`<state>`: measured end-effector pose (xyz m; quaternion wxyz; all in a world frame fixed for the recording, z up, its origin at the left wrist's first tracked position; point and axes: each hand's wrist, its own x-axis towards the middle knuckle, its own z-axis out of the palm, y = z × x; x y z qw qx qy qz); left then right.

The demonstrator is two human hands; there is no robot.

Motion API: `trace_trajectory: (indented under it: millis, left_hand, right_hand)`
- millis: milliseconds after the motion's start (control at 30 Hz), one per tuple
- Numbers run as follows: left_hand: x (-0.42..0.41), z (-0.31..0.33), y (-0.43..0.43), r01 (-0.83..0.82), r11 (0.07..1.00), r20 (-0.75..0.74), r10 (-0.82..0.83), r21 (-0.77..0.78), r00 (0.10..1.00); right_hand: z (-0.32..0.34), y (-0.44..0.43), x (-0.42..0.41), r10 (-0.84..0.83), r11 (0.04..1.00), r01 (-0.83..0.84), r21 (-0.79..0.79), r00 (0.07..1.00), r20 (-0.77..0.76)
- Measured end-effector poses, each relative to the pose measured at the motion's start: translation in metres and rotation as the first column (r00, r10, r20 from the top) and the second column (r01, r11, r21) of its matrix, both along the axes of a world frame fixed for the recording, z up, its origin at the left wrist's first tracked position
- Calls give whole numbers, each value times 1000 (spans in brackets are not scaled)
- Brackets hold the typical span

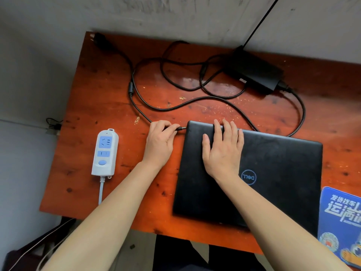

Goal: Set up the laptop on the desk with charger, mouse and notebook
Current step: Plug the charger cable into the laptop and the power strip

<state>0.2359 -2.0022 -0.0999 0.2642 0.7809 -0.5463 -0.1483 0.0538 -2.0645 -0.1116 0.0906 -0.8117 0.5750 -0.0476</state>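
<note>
desk (109,90): red-brown top bearing all below. laptop (273,173): closed, at your near right. pad (340,222): blue, just right of the laptop, partly out of frame. brick (254,73): at the far edge, its cable (195,100) looped loosely across the desk. strip (105,153): white, near left, nothing plugged in. your right hand (222,151) lay flat and relaxed on the lid's far left corner, steadying it. your left hand (159,145) pinched the plug (181,128), its tip just beside the laptop's left edge, apparently not yet seated. step in hand: connecting the charger. the next move called for a straight push into the port, which was hidden. no mouse or notebook showed.
</note>
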Motion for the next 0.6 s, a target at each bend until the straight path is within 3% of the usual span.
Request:
trace_trajectory:
  millis: [233,600]
  left_hand:
    - [10,5,7,168,984,75,-172,60,982]
    - [6,8,12,124,990,41,-127,67,991]
  right_hand:
    - [0,0,0,2,1000,-2,2,1000,7]
    - [-2,-1,-1,9,1000,-9,-16,1000,17]
